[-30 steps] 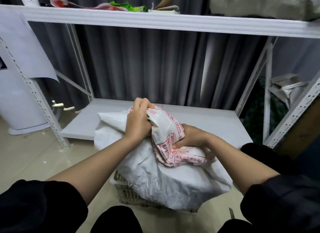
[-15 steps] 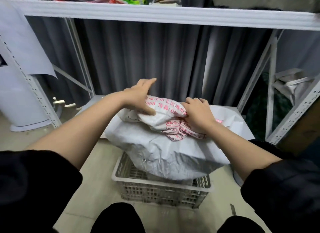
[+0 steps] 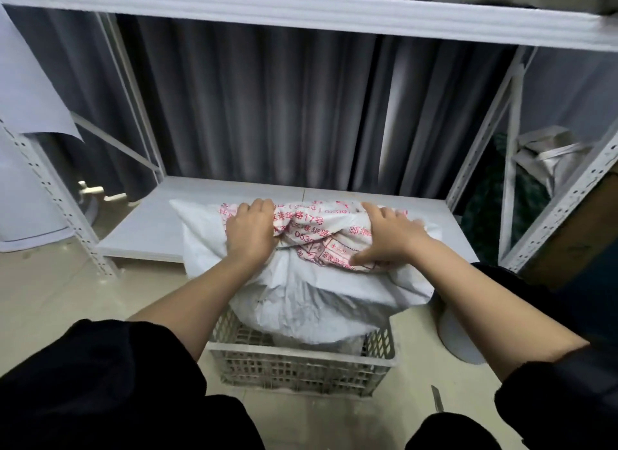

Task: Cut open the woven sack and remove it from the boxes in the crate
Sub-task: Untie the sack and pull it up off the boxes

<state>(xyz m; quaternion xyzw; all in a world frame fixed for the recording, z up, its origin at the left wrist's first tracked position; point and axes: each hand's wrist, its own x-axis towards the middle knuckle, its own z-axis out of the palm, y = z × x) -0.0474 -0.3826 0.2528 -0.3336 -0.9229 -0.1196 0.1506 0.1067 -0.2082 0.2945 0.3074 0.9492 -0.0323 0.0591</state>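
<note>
Right now my left hand [image 3: 249,230] is clenched on a bunch of the woven sack [image 3: 314,282], at about eleven o'clock on the bundle. My right hand [image 3: 389,237] presses flat at one o'clock, fingers spread and thumb pinching a printed fold. Crumpled white cloth with red lettering lies between them. Its lower part hangs into the crate [image 3: 301,366], which sits on the floor at six o'clock from the low shelf [image 3: 140,228].
</note>
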